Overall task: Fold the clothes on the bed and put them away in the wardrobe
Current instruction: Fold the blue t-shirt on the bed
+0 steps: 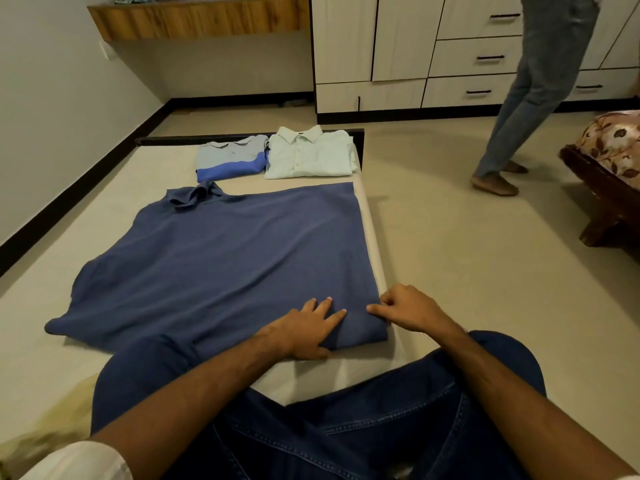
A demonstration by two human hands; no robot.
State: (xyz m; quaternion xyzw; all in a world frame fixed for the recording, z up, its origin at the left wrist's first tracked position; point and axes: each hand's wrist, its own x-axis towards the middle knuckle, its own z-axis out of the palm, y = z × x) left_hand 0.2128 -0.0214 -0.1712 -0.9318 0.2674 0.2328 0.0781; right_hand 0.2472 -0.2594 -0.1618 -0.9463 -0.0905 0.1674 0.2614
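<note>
The blue shirt (221, 258) lies spread on the bed (104, 358). The left hand (304, 332) presses flat to anchor it; the right hand (405, 310) pinches the folded edge. 2 folded shirts (277, 155) wait beyond.

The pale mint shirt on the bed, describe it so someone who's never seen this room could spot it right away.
Start at the bed and look to its far end, nearest the wardrobe. Two folded tops lie side by side there; the mint shirt is the right one. Unlike the two-tone polo beside it, it is pale, with a button front and stiff collar.
</note>
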